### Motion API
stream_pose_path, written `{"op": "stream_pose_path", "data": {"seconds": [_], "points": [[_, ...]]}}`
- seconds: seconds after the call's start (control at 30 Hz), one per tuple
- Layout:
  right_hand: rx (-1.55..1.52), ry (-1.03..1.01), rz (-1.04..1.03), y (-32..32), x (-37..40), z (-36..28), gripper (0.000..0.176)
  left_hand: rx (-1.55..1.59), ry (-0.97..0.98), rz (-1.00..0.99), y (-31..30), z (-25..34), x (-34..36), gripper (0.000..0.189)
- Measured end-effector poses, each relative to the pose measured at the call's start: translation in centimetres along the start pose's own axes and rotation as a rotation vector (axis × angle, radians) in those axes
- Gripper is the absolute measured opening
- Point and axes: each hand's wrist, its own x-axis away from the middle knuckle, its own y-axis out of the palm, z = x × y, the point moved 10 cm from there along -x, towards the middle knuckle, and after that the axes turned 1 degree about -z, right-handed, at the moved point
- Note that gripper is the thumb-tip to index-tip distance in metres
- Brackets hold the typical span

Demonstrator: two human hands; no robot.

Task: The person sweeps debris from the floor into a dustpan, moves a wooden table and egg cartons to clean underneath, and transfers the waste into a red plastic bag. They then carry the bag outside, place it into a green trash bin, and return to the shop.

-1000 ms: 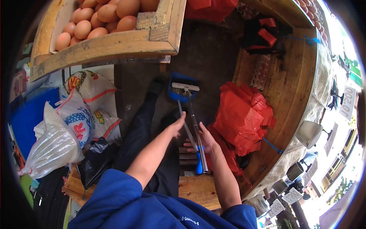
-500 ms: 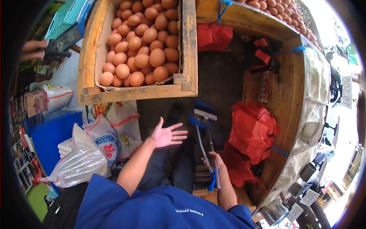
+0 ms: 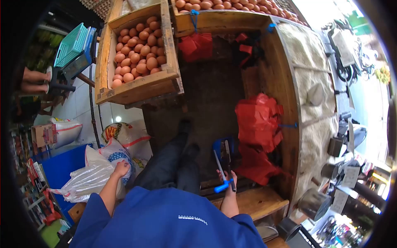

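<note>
1. The right hand (image 3: pixel 228 177) is wrapped around the handles of a blue dustpan (image 3: pixel 217 145) and a stick (image 3: pixel 228 154).
2. The dustpan is beside the red bags (image 3: pixel 259 122); whether it touches the floor (image 3: pixel 211 95) is unclear.
3. The left hand (image 3: pixel 121 168) has curled fingers, near the sacks (image 3: pixel 97 169); I cannot tell whether it grips anything.
4. Brown eggs (image 3: pixel 138 51) fill a wooden box (image 3: pixel 136 91) ahead.

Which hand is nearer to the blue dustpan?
Right. The right hand holds the handle of the dustpan, near its upper end. The left hand is farther off, out to the person's left by the white sacks; contact with them is unclear.
</note>
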Motion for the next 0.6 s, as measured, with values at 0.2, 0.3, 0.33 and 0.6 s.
{"op": "stream_pose_path", "data": {"seconds": [0.2, 0.3, 0.33, 0.6], "points": [[-0.238, -0.15, 0.102, -2.9, 3.8, -0.2, 0.061, 0.266, -0.032, -0.099, 3.5, -3.3, 4.0, 0.032], [-0.261, -0.348, 0.254, -6.0, 5.3, 0.2, 0.053, 0.283, 0.001, -0.09, 2.5, -1.4, 5.2, 0.03], [-0.177, -0.385, 0.315, -7.3, 5.4, 0.4, 0.055, 0.257, 0.046, -0.031, 1.3, -0.7, 5.0, 0.029], [1.132, -0.073, 0.735, -7.3, 3.8, 7.7, 0.046, 0.58, 0.545, 0.264, -9.0, 15.5, 7.4, 0.025]]}}
